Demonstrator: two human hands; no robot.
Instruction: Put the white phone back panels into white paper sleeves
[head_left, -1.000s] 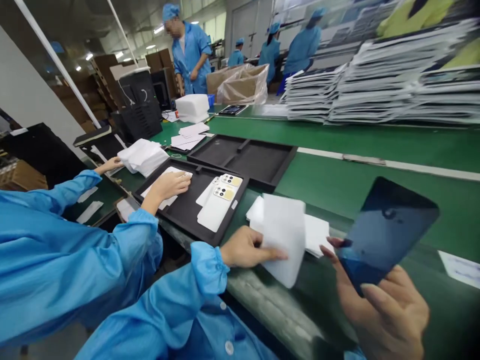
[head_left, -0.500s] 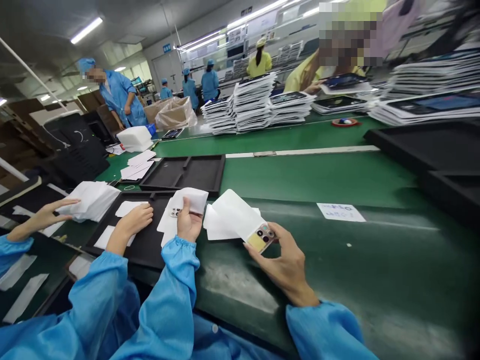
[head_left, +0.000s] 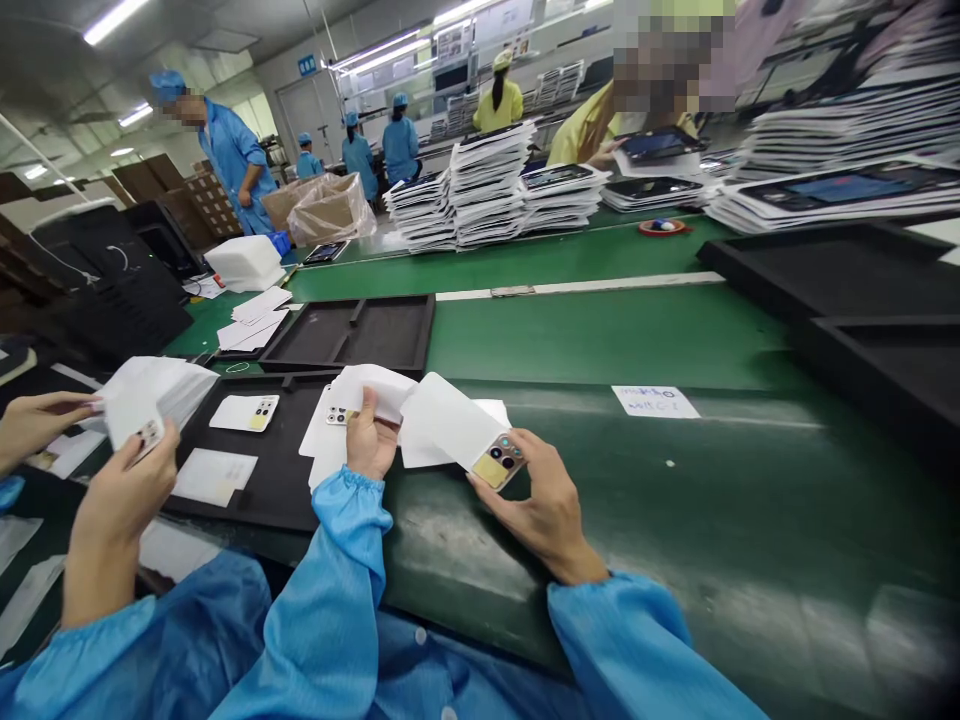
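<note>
Above the green bench (head_left: 570, 345), a white phone (head_left: 454, 416) was held firmly in the right hand (head_left: 546, 500), its camera end being gripped between thumb and fingers. The yellow patch (head_left: 491, 471) was framed by that grip; the plain body was left projecting beyond it, toward the left hand (head_left: 370, 447), over white papers (head_left: 421, 449). Whether the papers were touched could not be told. By the left hand, a white sheet (head_left: 387, 388) was grasped, thumb uppermost, beside other white phones (head_left: 318, 436) laid in a black tray (head_left: 285, 465).
</note>
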